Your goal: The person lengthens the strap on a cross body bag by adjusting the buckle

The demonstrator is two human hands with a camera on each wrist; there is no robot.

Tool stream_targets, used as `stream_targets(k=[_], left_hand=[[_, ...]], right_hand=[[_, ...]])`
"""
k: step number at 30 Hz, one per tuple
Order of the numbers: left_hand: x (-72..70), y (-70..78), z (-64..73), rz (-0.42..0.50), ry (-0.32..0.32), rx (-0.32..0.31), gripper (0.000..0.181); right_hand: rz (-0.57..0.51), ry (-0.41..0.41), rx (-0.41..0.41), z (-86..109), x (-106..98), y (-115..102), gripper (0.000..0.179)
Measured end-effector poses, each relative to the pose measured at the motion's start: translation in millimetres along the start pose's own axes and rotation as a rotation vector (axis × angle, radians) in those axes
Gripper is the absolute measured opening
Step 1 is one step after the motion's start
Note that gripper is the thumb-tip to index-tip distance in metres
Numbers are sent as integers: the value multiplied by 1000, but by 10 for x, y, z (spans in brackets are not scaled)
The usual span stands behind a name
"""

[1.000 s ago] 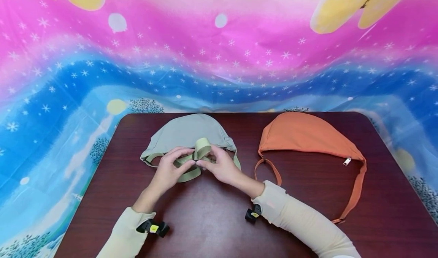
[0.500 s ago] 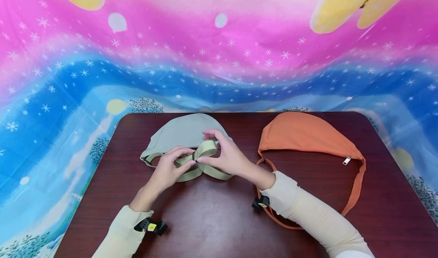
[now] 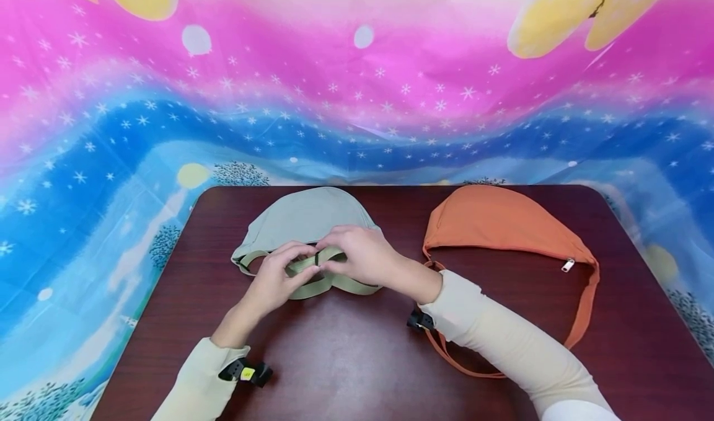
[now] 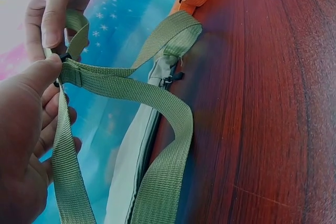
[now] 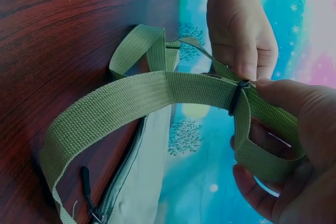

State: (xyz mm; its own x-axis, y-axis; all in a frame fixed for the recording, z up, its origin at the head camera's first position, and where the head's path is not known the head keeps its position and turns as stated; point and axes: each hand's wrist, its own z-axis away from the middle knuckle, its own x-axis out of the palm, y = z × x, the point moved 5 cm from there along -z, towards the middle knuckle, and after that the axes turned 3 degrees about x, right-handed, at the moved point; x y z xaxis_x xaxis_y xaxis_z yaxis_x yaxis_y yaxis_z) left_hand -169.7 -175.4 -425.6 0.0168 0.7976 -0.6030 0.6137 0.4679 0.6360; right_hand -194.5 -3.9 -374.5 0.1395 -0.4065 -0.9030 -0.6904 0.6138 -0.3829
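Observation:
A pale grey-green shoulder bag point(image 3: 312, 216) lies at the back left of the table, its olive webbing strap point(image 3: 351, 284) raised in front of it. My left hand point(image 3: 273, 278) pinches the strap just left of a black slider buckle point(image 3: 317, 258). On the buckle's other side, my right hand point(image 3: 362, 257) holds a small loop of webbing point(image 5: 268, 163), its thumb by the buckle. In the right wrist view the strap runs through this buckle point(image 5: 239, 98) and arcs down toward the bag. The bag's zipper has a black pull point(image 5: 85, 181). My right hand partly hides the loop in the head view.
An orange shoulder bag point(image 3: 496, 219) lies at the right, with a metal zipper pull point(image 3: 568, 265). Its strap point(image 3: 582, 303) curves toward the front and passes below my right forearm. A printed cloth point(image 3: 357, 98) hangs behind the dark wooden table point(image 3: 346, 359).
My right hand first spread the strap loop upward and to the right, then lowered its fingers over the loop by the buckle. The left hand has kept its pinch nearly in place.

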Motion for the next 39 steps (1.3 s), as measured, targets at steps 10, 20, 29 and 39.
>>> stream_targets(k=[10, 20, 29, 39], left_hand=[[13, -16, 5, 12, -17, -6, 28], [11, -20, 4, -15, -21, -8, 28], [-77, -111, 89, -36, -2, -21, 29], [-153, -187, 167, -66, 12, -13, 31]], right_hand=[[-6, -21, 17, 10, 7, 10, 24], [-29, -24, 27, 35, -21, 46, 24], [-84, 11, 37, 45, -82, 126, 20], [-115, 16, 58, 95, -100, 213, 20]])
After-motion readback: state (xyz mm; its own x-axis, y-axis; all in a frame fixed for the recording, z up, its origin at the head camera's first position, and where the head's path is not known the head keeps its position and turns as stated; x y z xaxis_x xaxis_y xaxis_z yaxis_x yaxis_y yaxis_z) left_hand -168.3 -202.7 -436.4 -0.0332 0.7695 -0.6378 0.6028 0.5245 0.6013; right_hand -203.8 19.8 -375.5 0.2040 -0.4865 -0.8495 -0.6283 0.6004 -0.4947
